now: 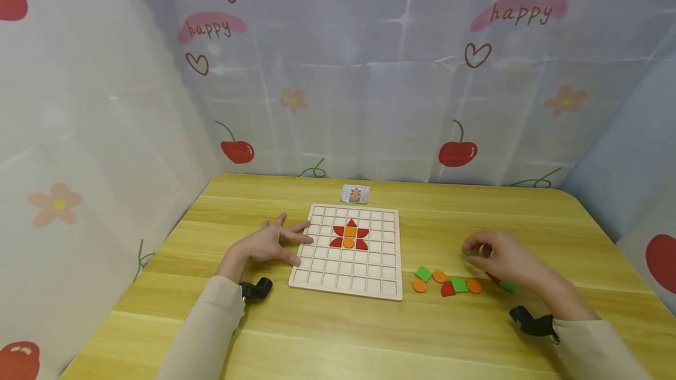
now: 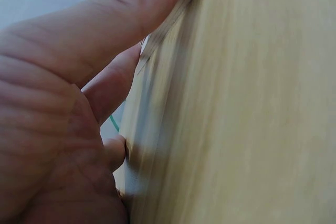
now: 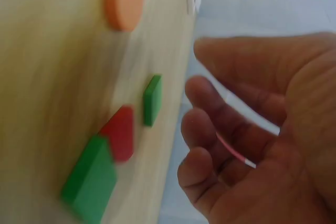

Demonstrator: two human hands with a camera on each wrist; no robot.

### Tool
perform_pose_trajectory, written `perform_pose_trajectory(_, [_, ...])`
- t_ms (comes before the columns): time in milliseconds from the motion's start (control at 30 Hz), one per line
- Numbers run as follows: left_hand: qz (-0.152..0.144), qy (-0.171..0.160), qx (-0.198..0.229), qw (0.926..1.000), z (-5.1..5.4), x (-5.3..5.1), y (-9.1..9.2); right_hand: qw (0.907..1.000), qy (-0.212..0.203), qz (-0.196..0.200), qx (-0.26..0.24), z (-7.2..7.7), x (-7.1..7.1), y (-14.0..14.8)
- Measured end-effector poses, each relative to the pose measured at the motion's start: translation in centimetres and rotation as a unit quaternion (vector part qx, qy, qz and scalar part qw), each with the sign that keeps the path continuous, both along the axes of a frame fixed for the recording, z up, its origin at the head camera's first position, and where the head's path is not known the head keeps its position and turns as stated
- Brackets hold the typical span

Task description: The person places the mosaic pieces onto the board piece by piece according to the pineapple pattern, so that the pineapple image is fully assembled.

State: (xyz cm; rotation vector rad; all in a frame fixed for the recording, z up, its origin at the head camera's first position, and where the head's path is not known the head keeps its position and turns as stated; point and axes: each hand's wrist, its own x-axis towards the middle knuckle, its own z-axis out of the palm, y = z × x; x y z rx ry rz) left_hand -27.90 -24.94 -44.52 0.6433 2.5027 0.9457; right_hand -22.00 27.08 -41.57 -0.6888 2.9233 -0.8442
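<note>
My left hand [image 1: 269,242] rests with spread fingers at the left edge of the pale grid board [image 1: 330,280]; in the left wrist view the hand [image 2: 58,114] has its thumb against the board's edge. On the board, red pieces [image 1: 362,244] surround an orange square [image 1: 350,231] and an orange circle [image 1: 349,243]. Over the loose pieces at the right hovers my right hand [image 1: 504,257]. The right wrist view shows this hand [image 3: 273,124] with loosely bent fingers and nothing held, beside a green piece [image 3: 152,100] on the table. A red piece [image 3: 119,134] and another green one [image 3: 89,182] lie nearer.
Behind the board lies a small pattern card [image 1: 355,194]. Right of the board are loose green [image 1: 423,274], orange [image 1: 474,286] and red [image 1: 448,289] pieces on the wooden table [image 1: 338,333]. A printed curtain [image 1: 359,122] hangs behind the table.
</note>
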Motion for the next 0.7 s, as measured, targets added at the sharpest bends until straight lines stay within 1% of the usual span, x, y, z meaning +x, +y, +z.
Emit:
perform_pose_trajectory(167, [-0.001, 0.003, -0.002, 1.0000, 0.1, -0.1, -0.1, 0.9983, 0.001, 0.057, 0.014, -0.4, 1.1, 1.0])
perform_pose_trajectory(233, [-0.001, 0.002, 0.000, 1.0000, 0.1, -0.1, -0.1, 0.9968, -0.005, 0.080, 0.011, -0.6, 1.4, 1.2])
perform_pose_trajectory(367, [0.001, -0.001, 0.003, 1.0000, 0.1, -0.1, -0.1, 0.9939, -0.011, 0.109, 0.007, -1.0, 1.9, 1.3])
perform_pose_trajectory(500, [-0.002, -0.002, 0.003, 1.0000, 0.0, -0.1, -0.1, 0.9923, -0.014, 0.123, 0.011, -1.3, 2.1, 1.2])
perform_pose_trajectory(600, [-0.005, -0.001, 0.003, 1.0000, -0.2, -0.1, -0.1, 0.9927, -0.014, 0.119, 0.017, -1.4, 2.2, 1.1])
perform_pose_trajectory(700, [-0.008, 0.001, 0.002, 1.0000, -0.3, -0.1, -0.1, 0.9936, -0.017, 0.107, 0.031, -1.4, 2.3, 0.9])
